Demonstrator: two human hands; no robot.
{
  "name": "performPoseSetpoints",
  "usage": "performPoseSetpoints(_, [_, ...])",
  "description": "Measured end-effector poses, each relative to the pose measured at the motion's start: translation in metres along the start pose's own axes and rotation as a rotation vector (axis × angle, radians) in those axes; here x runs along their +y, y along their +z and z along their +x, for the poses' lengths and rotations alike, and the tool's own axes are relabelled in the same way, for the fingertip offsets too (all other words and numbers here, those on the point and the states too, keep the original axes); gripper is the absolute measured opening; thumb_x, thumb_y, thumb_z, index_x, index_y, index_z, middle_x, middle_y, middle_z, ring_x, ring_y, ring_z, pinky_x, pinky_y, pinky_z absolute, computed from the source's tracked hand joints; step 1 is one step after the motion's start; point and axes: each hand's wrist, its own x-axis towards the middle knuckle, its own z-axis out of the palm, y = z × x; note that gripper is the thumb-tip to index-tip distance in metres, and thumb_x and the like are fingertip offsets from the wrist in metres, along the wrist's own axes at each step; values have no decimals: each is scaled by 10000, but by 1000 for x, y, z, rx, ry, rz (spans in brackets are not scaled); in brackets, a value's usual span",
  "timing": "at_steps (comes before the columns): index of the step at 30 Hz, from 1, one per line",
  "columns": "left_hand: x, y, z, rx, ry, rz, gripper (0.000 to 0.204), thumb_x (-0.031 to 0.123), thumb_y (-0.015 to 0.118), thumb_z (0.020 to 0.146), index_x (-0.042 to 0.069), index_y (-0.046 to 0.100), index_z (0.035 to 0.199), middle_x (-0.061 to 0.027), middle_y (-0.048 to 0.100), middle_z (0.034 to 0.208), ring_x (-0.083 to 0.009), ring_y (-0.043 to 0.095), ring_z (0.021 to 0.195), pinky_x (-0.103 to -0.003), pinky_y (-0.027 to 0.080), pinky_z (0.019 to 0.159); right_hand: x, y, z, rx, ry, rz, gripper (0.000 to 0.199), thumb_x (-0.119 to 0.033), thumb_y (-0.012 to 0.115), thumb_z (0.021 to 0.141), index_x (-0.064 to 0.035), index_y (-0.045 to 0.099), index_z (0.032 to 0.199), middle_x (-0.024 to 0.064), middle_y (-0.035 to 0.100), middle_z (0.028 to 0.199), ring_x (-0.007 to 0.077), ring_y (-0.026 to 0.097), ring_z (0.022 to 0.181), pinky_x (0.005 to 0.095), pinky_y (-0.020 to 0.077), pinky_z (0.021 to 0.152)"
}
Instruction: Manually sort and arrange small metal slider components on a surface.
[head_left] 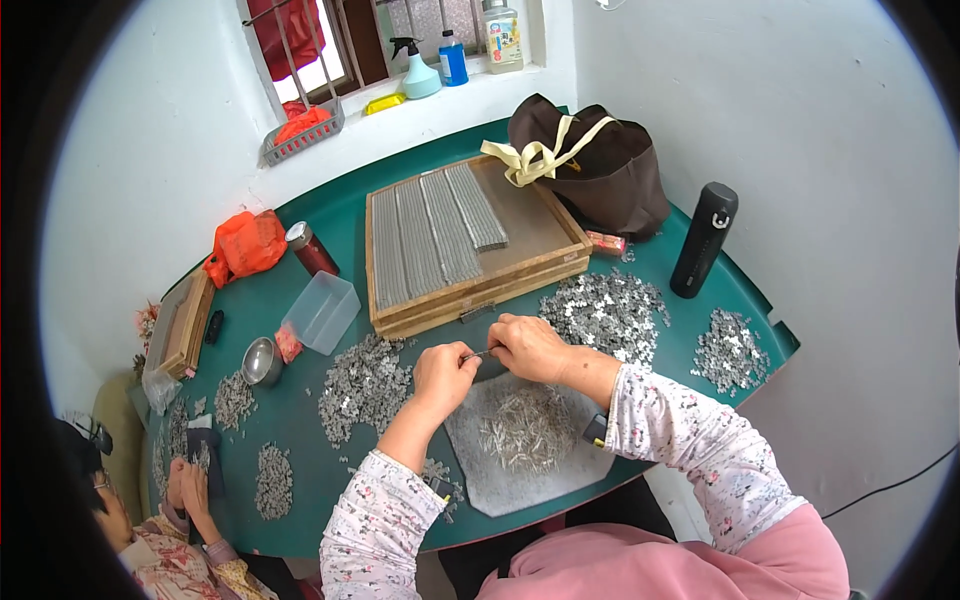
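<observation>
My left hand and my right hand are raised near each other, fingers pinched. A thin, dark, rod-like piece spans the gap between their fingertips; its exact kind is too small to make out. Below them lies a grey felt-like mat bearing a heap of thin, silvery pin-like pieces. Small grey metal parts form one pile left of my left hand and another pile beyond my right. Just past my hands stands a wooden-framed tray holding rows of grey ribbed strips.
A clear plastic box, metal bowl and red-brown flask stand leftward. A black bottle and dark bag are at the right and back. A co-worker's hands handle something at the green table's left end.
</observation>
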Motion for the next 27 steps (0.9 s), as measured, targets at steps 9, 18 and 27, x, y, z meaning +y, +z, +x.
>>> performPoseSetpoints(9, [-29,30,60,86,9,185,204,245,677,790,54,647,729,-138,660,731,-341,647,737,-458,498,658,51,28,48,17,122,-72,84,-71,631,762,-25,632,832,168,612,871,368,623,817,438,503,751])
performPoseSetpoints(18, [-41,41,74,188,111,265,216,228,686,785,36,621,712,-143,657,704,-340,647,639,-443,513,587,57,26,57,-65,-128,-411,153,-88,593,754,-13,558,882,169,613,833,304,659,752,376,545,648])
performPoseSetpoints(27, [-50,42,71,276,90,241,254,225,739,730,43,588,639,-128,625,630,-315,622,588,-417,482,536,57,18,49,-52,-23,-382,119,-105,593,755,-32,560,843,133,618,789,314,657,719,395,536,618])
